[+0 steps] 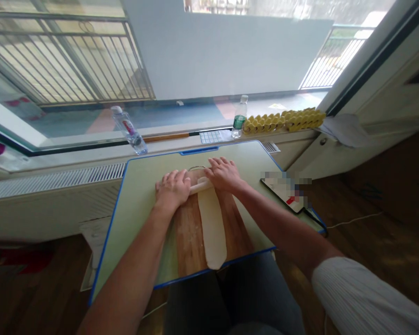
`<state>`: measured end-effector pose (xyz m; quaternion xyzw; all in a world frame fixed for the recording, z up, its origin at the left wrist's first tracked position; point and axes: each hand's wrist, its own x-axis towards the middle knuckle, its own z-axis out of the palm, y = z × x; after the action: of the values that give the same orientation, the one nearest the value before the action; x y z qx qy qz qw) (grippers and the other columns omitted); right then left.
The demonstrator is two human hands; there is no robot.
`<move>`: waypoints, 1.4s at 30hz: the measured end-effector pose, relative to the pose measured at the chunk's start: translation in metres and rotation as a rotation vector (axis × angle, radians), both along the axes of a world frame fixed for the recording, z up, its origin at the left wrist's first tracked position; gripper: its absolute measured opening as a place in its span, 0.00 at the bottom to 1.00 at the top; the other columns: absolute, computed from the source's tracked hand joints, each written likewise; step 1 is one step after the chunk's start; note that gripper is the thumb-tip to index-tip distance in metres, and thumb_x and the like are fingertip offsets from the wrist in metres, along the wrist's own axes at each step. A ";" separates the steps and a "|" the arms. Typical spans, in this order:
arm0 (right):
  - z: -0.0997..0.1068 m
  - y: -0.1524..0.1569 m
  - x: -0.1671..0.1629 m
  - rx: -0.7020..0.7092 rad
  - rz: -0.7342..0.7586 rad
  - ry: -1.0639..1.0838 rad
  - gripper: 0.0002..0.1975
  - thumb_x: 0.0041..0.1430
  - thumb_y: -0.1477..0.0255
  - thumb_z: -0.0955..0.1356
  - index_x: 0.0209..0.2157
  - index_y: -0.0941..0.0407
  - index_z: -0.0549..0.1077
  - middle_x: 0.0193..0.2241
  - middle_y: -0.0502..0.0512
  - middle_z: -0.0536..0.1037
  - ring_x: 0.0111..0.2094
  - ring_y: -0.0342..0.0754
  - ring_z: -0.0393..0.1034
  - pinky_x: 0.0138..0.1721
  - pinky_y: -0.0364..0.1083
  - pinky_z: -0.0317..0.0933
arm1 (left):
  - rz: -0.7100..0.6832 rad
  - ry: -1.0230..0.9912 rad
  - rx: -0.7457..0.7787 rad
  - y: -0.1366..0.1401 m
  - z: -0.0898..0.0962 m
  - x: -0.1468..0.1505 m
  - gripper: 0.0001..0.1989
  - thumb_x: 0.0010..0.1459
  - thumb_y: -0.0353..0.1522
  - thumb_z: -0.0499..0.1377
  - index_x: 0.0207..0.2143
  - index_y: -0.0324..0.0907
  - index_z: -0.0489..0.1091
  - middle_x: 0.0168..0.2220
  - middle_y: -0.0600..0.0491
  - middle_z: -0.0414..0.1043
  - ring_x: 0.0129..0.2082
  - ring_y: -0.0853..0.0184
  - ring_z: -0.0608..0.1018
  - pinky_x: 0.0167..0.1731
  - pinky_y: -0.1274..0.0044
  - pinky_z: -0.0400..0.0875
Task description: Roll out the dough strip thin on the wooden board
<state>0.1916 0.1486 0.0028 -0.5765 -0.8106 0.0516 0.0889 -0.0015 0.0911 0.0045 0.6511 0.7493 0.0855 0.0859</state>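
Note:
A long, flat strip of pale dough [213,228] lies lengthwise on a wooden cutting board [188,237], its near end rounded and reaching the board's front edge. Across the far part of the dough lies a light-coloured rolling pin [196,188]. My left hand [173,188] rests over the pin's left end, fingers pointing forward and curved down. Over its right end is my right hand [225,174], palm down. Both ends of the pin are hidden under my hands. The far end of the dough shows just beyond the pin, between my hands.
The board sits on a small pale green table [136,209] with a blue rim. A phone [282,193] with a cable lies at right. Along the windowsill stand two plastic bottles [129,130] and yellow egg trays [282,122]. A radiator grille [56,180] runs behind the table.

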 end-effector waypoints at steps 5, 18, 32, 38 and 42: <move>0.009 0.007 0.001 -0.087 0.074 -0.098 0.30 0.78 0.54 0.54 0.72 0.50 0.64 0.73 0.56 0.66 0.72 0.59 0.56 0.69 0.60 0.56 | 0.009 0.001 0.071 -0.015 -0.003 0.007 0.29 0.73 0.42 0.47 0.70 0.45 0.68 0.73 0.43 0.65 0.71 0.50 0.67 0.70 0.49 0.60; 0.000 0.028 -0.015 0.031 0.115 0.014 0.29 0.77 0.52 0.57 0.67 0.50 0.72 0.68 0.59 0.73 0.68 0.64 0.62 0.68 0.68 0.55 | 0.053 0.010 0.126 -0.027 -0.008 0.010 0.28 0.73 0.42 0.47 0.70 0.46 0.67 0.74 0.43 0.63 0.72 0.49 0.65 0.70 0.47 0.61; -0.006 0.047 -0.023 -0.005 0.199 -0.024 0.29 0.75 0.49 0.56 0.64 0.45 0.75 0.67 0.61 0.73 0.66 0.69 0.63 0.63 0.73 0.58 | 0.121 -0.024 0.072 -0.045 -0.007 0.023 0.29 0.75 0.42 0.45 0.73 0.48 0.64 0.76 0.45 0.59 0.74 0.49 0.62 0.71 0.44 0.55; -0.004 0.070 -0.058 -0.002 0.170 0.024 0.37 0.72 0.41 0.57 0.62 0.52 0.77 0.64 0.65 0.76 0.66 0.68 0.64 0.65 0.69 0.57 | 0.144 -0.008 0.042 -0.026 -0.003 0.001 0.28 0.74 0.42 0.45 0.71 0.47 0.66 0.75 0.43 0.60 0.73 0.47 0.64 0.69 0.43 0.58; -0.004 0.065 -0.055 0.029 0.143 0.054 0.34 0.74 0.43 0.57 0.62 0.51 0.77 0.64 0.63 0.76 0.66 0.65 0.64 0.66 0.66 0.57 | 0.128 0.014 0.108 -0.035 -0.003 0.011 0.28 0.75 0.42 0.45 0.70 0.48 0.67 0.74 0.43 0.63 0.72 0.49 0.66 0.69 0.43 0.58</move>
<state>0.1371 0.2137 -0.0014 -0.5141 -0.8477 0.0618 0.1153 0.0096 0.0561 0.0018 0.6063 0.7841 0.1266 0.0397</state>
